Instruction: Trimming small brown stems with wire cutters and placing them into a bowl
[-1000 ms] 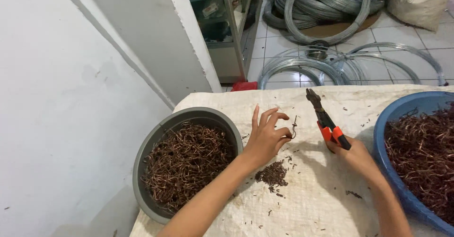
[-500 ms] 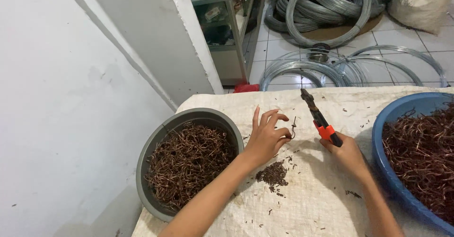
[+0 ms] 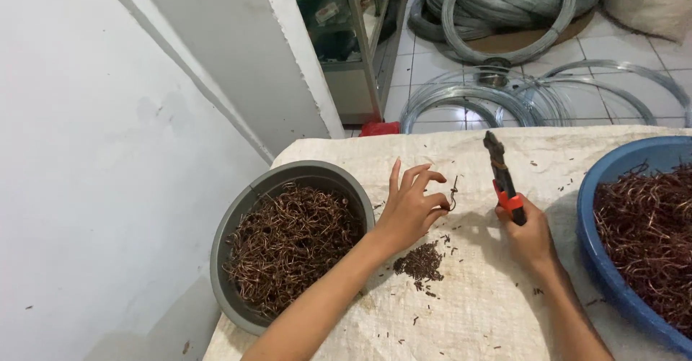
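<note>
Work surface: a table covered with a pale woven sack cloth (image 3: pixel 476 318), filling the lower centre and right of the frame. Dark wire clippings lie scattered over the cloth, with a small heap of clippings (image 3: pixel 420 262) at lower centre. A white wall occupies the left of the frame, and a white pillar stands at upper centre. Behind the pillar is a glass-fronted cabinet (image 3: pixel 346 37). The floor beyond the table is pale tile. Coils of grey steel wire (image 3: pixel 504 15) lie on it at upper right, with looser wire hoops (image 3: pixel 504 94) just past the table edge. A pale sack (image 3: pixel 652 4) sits at the far upper right corner.

A grey basin (image 3: pixel 238 217) stands at the lower left of the table, holding a mass of brown bent wire pieces. A blue basin (image 3: pixel 613 181) at the right edge holds more of the same wire.

Left hand (image 3: pixel 407 210): centre of frame, forearm entering from the lower edge. Index finger extended upward, other fingers curled. Thumb and a fingertip pinch a small bent wire piece (image 3: pixel 453 193), held just above the cloth, right of the grey basin.

Right hand (image 3: pixel 530 238): right of centre, forearm entering from the lower right. Fist closed around the orange handles of a pair of pliers (image 3: pixel 499 170), dark nose pointing up the frame, near the wire piece but apart from it.
</note>
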